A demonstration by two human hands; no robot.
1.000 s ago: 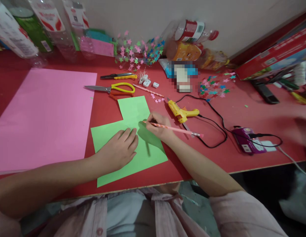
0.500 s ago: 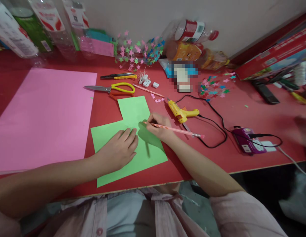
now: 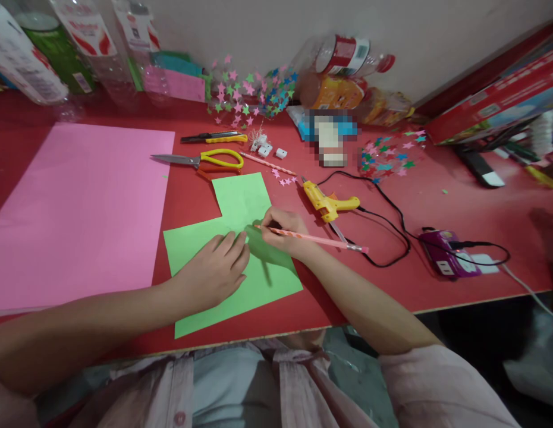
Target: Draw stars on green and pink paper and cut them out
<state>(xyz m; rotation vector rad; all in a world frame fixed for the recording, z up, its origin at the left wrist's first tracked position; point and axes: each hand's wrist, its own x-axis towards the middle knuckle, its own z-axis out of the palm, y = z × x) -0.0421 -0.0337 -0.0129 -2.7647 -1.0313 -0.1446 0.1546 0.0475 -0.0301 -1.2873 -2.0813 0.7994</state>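
Green paper (image 3: 241, 199) with a corner cut out lies on the red table in front of me. My left hand (image 3: 218, 267) rests flat on it, fingers stretched out and holding nothing. My right hand (image 3: 285, 232) is closed around a pink striped pencil (image 3: 321, 239). The pencil leans low to the right, its eraser end outward and its tip at the paper near my left fingertips. Any line it leaves is too faint to make out.
Pink paper (image 3: 89, 208) lies at left. Scissors (image 3: 178, 159), a utility knife (image 3: 218, 137) and another pencil (image 3: 267, 163) lie behind the green paper. A yellow glue gun (image 3: 327, 202) is wired to a purple power adapter (image 3: 443, 252). Bottles (image 3: 91, 44) line the wall.
My right hand and the pencil have shifted slightly left and down over the green paper. My left hand stays in place. A blur at the far right edge has moved.
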